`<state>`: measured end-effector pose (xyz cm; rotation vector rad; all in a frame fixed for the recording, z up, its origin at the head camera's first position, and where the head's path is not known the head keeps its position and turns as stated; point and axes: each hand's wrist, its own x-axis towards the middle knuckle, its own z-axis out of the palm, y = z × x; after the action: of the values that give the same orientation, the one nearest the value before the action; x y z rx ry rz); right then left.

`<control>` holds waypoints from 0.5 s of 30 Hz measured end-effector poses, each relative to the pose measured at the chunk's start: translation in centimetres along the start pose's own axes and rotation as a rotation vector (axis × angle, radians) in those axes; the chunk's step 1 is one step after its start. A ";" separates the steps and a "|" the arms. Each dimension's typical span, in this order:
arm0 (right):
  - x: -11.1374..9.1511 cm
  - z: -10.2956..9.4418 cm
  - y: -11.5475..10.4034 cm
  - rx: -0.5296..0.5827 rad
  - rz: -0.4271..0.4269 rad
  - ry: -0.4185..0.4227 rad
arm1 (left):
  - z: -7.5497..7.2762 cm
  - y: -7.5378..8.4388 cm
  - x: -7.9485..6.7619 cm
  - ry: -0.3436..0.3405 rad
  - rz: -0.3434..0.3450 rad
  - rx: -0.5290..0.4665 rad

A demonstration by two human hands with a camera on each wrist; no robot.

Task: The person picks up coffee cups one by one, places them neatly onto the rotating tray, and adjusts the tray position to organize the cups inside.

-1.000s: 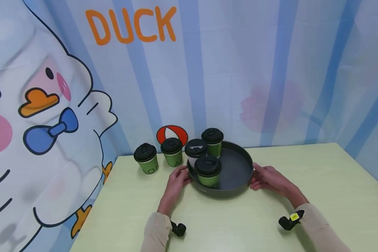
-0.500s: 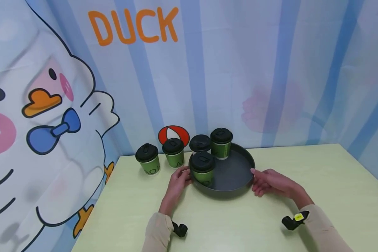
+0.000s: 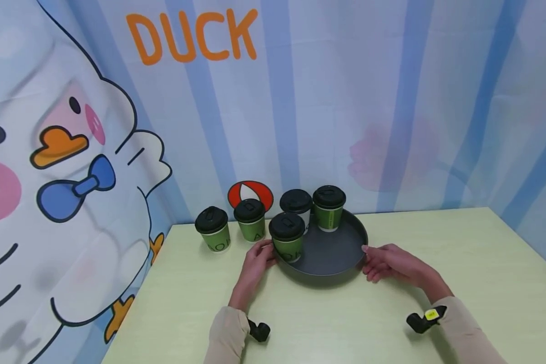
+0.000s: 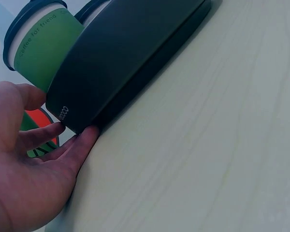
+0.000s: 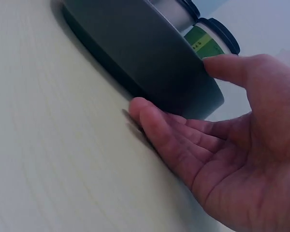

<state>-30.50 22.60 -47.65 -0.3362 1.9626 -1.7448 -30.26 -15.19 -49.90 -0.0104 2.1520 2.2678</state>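
1. The round dark pan (image 3: 334, 253) is on the pale table (image 3: 336, 323), between the person's two hands; I can't tell whether its whole base rests there.
2. The left hand (image 3: 256, 263) grips the pan's left side, its thumb up by the rim and its fingers (image 4: 84, 145) at the lower edge.
3. The right hand (image 3: 396, 265) holds the opposite side the same way, thumb (image 5: 227, 68) at the rim, fingertips low against the base.
4. Three cups with black lids stand inside, toward the pan's left and back: a front green cup (image 3: 287, 240), a white cup (image 3: 297, 203) behind it, and a rear green cup (image 3: 329, 210) beside the white one.
5. Two more lidded cups, an outer green cup (image 3: 213, 230) and an inner green cup (image 3: 250, 221), stand upright on the table left of the pan.
6. Behind hangs a blue-striped backdrop (image 3: 327, 101) printed with a big white duck (image 3: 77, 242).
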 end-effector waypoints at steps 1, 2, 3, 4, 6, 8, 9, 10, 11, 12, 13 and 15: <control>0.1 0.1 0.0 0.008 -0.006 0.023 | 0.0 0.0 0.0 0.002 0.001 0.003; 0.3 0.3 0.0 0.019 -0.012 0.055 | 0.0 -0.1 0.0 0.006 0.001 0.004; 0.5 0.4 0.0 0.027 -0.023 0.094 | 0.0 -0.1 0.1 0.006 0.002 0.004; 0.6 0.6 0.0 0.033 -0.035 0.132 | 0.0 -0.1 0.1 0.006 0.002 0.004; 0.8 0.9 0.0 0.044 -0.057 0.191 | 0.0 -0.1 0.2 0.007 0.003 0.003; 0.8 1.1 0.0 0.041 -0.063 0.201 | -0.1 -0.1 0.2 0.009 0.007 0.002; 0.7 1.0 0.0 0.038 -0.062 0.191 | -0.1 -0.1 0.2 0.009 0.008 0.000; 0.6 0.9 0.0 0.033 -0.061 0.168 | -0.1 -0.2 0.3 0.010 0.006 0.001; 0.5 0.8 0.1 0.029 -0.058 0.142 | -0.1 -0.2 0.2 0.011 0.008 0.004; 0.4 0.6 0.1 0.022 -0.055 0.113 | -0.1 -0.1 0.2 0.013 0.006 0.006; 0.3 0.5 0.2 0.018 -0.050 0.090 | -0.1 -0.1 0.2 0.012 0.005 0.008; 0.2 0.3 0.2 0.025 -0.050 0.071 | -0.1 -0.1 0.2 0.012 -0.002 0.013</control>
<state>-30.48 22.30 -47.91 -0.3212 1.9960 -1.8353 -30.44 -15.31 -49.97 -0.0252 2.1709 2.2590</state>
